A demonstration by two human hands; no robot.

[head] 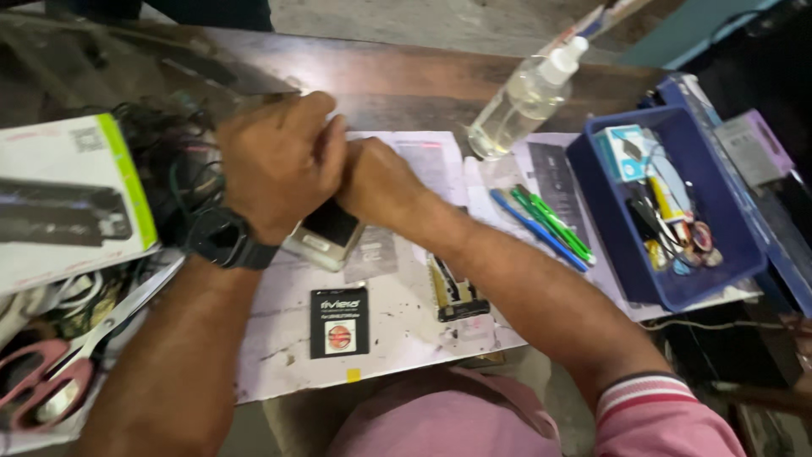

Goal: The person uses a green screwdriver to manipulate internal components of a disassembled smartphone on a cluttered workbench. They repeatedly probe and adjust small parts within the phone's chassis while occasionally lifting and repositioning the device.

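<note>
My left hand [275, 161] and my right hand [381, 182] are pressed together over a mobile phone [326, 235], both closed on it above a white paper sheet [397, 322]. The phone shows a dark face and a silver edge below my hands; the rest is hidden. A black watch [224, 239] sits on my left wrist. A black phone battery [338, 322] lies flat on the paper just below my hands. A dark, narrow phone part [457, 292] lies beside my right forearm.
A clear spray bottle [524, 93] stands behind the paper. Blue and green pens [545, 227] lie right of it, beside a blue tray [609, 228] of small tools. Pink-handled scissors [59, 372], tangled cables [173, 182] and a white box [63, 199] crowd the left.
</note>
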